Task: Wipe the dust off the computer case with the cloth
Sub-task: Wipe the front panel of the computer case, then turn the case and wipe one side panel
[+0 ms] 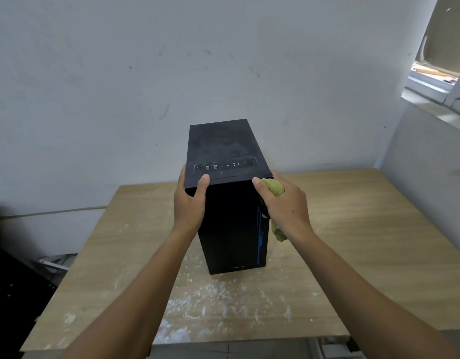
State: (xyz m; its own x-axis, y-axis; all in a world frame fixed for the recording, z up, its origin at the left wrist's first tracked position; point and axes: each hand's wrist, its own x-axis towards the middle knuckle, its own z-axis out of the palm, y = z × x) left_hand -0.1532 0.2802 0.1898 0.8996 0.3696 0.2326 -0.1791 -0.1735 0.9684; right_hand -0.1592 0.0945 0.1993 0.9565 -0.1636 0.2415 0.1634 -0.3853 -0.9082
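A black computer case (225, 149) stands upright on a wooden table (353, 229), its dusty top panel with ports and a round button facing me. My left hand (188, 200) grips the case's upper left front corner, thumb on the top edge. At the upper right front corner my right hand (283, 206) holds the case, with a crumpled green cloth (275, 187) bunched between its palm and the case's right side. A tail of the cloth hangs below the wrist.
White paint or plaster specks mark the table's front middle. A grey wall stands close behind the case. A window ledge (430, 89) sits at the upper right. Dark equipment (14, 286) lies on the floor left of the table.
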